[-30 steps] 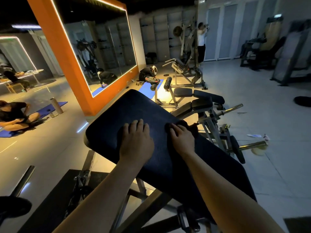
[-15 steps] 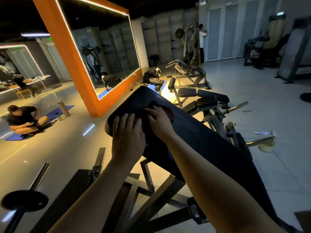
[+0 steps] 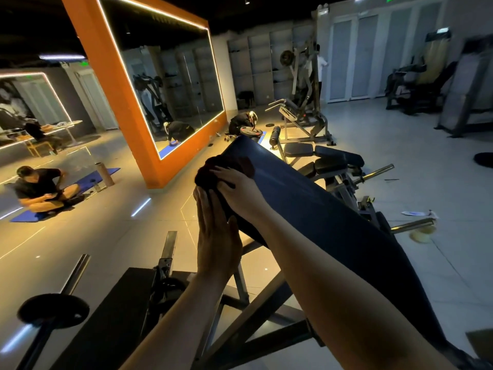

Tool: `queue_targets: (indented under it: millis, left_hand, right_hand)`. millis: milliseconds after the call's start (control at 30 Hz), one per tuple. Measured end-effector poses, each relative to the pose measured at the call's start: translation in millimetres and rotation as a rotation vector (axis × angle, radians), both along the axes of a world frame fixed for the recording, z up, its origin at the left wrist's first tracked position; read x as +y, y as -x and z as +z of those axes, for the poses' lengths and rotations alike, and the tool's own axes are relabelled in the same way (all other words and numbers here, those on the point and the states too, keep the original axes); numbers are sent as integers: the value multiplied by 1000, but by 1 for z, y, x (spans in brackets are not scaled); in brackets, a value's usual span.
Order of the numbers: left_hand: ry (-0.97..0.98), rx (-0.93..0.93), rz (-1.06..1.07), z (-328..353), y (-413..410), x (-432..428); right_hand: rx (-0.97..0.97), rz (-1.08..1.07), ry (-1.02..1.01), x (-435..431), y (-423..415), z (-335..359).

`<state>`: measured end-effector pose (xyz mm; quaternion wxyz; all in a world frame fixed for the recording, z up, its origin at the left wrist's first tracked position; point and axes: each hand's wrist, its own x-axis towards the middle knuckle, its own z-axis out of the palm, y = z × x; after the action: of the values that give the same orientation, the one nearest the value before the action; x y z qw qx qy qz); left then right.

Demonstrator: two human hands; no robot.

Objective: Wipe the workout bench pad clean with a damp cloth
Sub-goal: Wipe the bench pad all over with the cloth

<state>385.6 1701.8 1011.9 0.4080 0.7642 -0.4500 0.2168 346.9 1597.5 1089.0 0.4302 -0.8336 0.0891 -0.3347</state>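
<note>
The dark blue bench pad [image 3: 306,206] slopes from the lower right up to the middle of the view. A dark red cloth [image 3: 213,169] is bunched over the pad's left edge near its top. My right hand [image 3: 237,188] presses on the cloth and grips it. My left hand [image 3: 216,236] lies flat against the pad's left side just below the cloth, fingers straight and together, holding nothing.
The bench's steel frame [image 3: 248,316] and a barbell with a plate [image 3: 53,311] sit below. An orange-framed mirror [image 3: 160,84] stands to the left. A person sits on a blue mat [image 3: 40,190]. More benches [image 3: 320,156] and machines stand behind.
My right hand has slid the cloth up and to the left, across the pad and over its left edge. My left hand moved from the pad's top onto its left side.
</note>
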Motion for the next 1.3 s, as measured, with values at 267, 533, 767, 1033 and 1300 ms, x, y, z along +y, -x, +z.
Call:
queue_targets:
  millis: [267, 533, 767, 1033, 1300]
  left_hand:
    - [-276, -206, 72, -22, 34, -3]
    - [-276, -299, 54, -11, 45, -19]
    - [-479, -364, 153, -9, 58, -61]
    - [-530, -235, 443, 4, 74, -138]
    - [-676, -193, 530, -24, 95, -199]
  right_hand:
    - [206, -688, -110, -28, 70, -109]
    - [-29, -274, 61, -20, 79, -77]
    - [356, -600, -214, -99, 97, -122]
    - [54, -9, 82, -156, 46, -96]
    - [337, -515, -239, -290, 95, -185]
